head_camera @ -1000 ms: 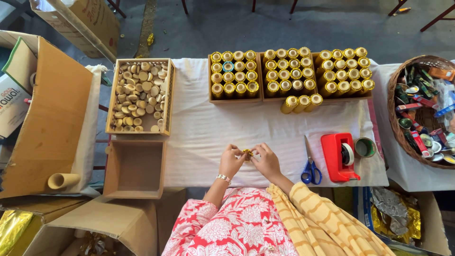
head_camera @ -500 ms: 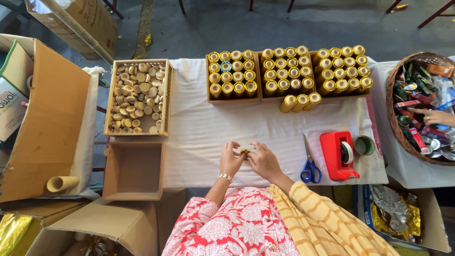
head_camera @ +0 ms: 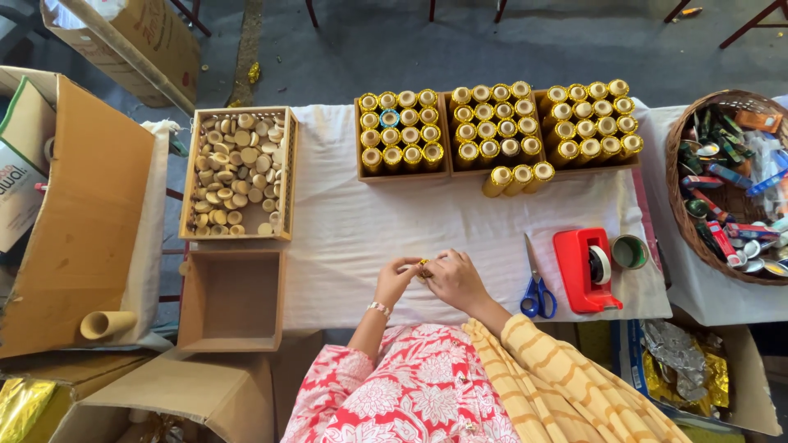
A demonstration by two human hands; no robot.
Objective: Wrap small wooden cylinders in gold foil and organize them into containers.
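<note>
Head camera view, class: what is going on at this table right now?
A person seated at a white-covered table holds a small gold-coloured piece between the left hand and right hand, just above the cloth. Beyond the hands stand trays of gold-wrapped tubes. To the left sit a wooden box of round discs and an empty box. To the right lie blue-handled scissors and a red tape dispenser.
</note>
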